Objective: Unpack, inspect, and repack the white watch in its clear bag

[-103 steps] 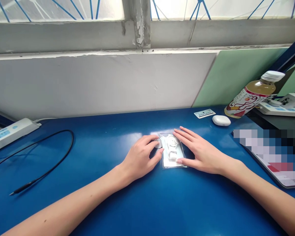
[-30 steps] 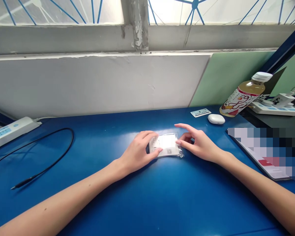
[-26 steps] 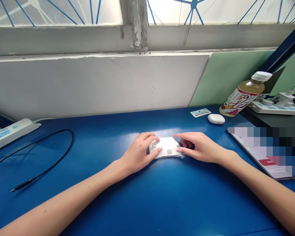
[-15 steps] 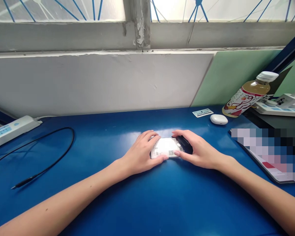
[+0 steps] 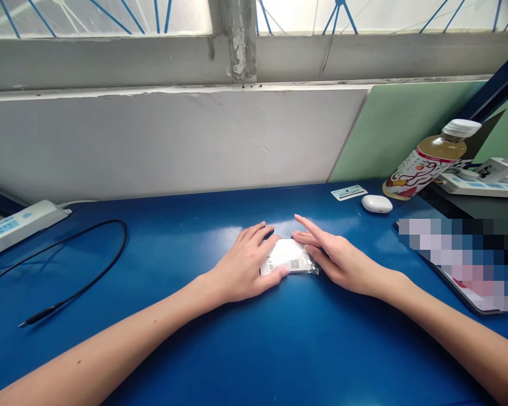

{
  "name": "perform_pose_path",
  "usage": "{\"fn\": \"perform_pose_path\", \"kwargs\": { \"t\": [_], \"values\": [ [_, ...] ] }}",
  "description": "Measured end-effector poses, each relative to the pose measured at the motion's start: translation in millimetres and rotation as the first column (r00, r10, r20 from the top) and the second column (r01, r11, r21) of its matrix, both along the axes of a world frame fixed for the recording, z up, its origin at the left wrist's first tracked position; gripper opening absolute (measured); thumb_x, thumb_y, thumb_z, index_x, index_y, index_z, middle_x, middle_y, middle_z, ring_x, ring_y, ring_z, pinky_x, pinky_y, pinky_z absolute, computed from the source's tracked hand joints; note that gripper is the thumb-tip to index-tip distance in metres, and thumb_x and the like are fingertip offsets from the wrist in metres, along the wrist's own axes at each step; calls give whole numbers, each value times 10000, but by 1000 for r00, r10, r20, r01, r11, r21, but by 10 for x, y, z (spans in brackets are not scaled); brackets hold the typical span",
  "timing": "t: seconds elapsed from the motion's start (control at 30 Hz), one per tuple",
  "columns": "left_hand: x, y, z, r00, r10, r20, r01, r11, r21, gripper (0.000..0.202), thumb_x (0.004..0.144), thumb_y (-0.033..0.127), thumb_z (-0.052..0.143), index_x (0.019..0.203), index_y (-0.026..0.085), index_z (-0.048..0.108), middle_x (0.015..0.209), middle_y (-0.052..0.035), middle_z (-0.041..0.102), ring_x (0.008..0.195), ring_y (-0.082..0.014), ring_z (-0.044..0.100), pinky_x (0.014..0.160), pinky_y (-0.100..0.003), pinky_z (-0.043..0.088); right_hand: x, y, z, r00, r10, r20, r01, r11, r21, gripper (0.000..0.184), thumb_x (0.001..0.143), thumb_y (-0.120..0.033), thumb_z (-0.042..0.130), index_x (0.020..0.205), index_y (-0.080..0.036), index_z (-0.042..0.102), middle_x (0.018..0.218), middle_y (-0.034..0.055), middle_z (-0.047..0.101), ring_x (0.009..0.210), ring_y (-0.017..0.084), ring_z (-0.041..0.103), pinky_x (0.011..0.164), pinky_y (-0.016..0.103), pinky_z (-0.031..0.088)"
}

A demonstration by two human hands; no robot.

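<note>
A small clear plastic packet (image 5: 290, 260) with a white printed label lies flat on the blue table (image 5: 254, 349), near its middle. My left hand (image 5: 248, 265) rests on the packet's left edge, fingers stretched flat and thumb along its front. My right hand (image 5: 332, 256) lies against the packet's right side with fingers extended and flat, pressing it down. Neither hand lifts the packet.
A tilted drink bottle (image 5: 427, 160), a white oval case (image 5: 376, 203) and a small white card (image 5: 349, 192) sit at the back right. A pixelated flat item (image 5: 461, 259) lies right. A power strip (image 5: 19, 225) and a black cable (image 5: 84, 276) lie left.
The packet was turned over from its clear side to its labelled side. My right hand's curled fingers have straightened and now lie flat against the packet's right edge.
</note>
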State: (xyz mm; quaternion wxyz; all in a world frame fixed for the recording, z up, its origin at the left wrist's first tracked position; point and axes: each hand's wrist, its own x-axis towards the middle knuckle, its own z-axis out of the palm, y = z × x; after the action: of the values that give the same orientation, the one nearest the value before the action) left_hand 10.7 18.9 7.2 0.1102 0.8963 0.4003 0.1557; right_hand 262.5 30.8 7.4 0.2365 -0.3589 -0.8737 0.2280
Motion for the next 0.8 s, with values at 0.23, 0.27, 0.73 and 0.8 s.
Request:
{"fn": "perform_pose_path", "kwargs": {
  "t": [0.23,0.27,0.73,0.8],
  "values": [
    [4,-7,-2,1000,7,11,-7,1000,16,532,933,487,567,1333,140,523,1466,-206,495,1406,-402,393,1124,-594,362,-2,11,35,1000,-6,-21,4,996,-91,600,1011,-182,364,1583,-237,189,1352,130,657,1239,252,633,946,432,564],
    [0,-6,-5,1000,7,14,-7,1000,17,539,933,492,567,1337,139,521,1469,-207,492,1408,-401,391,1125,-592,361,-2,10,37,1000,-9,-26,7,994,-105,592,1013,-186,362,1580,-236,197,1358,130,652,1239,249,633,945,424,565],
    [-14,12,0,1000,5,2,-5,1000,4,586,928,502,557,1382,134,510,1470,-206,495,1411,-394,393,1128,-585,361,51,90,47,996,-24,-89,12,991,-131,418,1024,-232,379,1428,-227,483,1259,104,720,1126,236,697,930,392,570],
    [-16,10,-2,1000,7,13,-7,1000,8,574,914,479,570,1375,140,516,1461,-199,509,1408,-390,399,1125,-583,367,75,108,42,996,-3,-84,-7,993,-116,385,1018,-233,396,1361,-239,570,1246,77,728,1135,237,691,964,398,560]
  ]
}}
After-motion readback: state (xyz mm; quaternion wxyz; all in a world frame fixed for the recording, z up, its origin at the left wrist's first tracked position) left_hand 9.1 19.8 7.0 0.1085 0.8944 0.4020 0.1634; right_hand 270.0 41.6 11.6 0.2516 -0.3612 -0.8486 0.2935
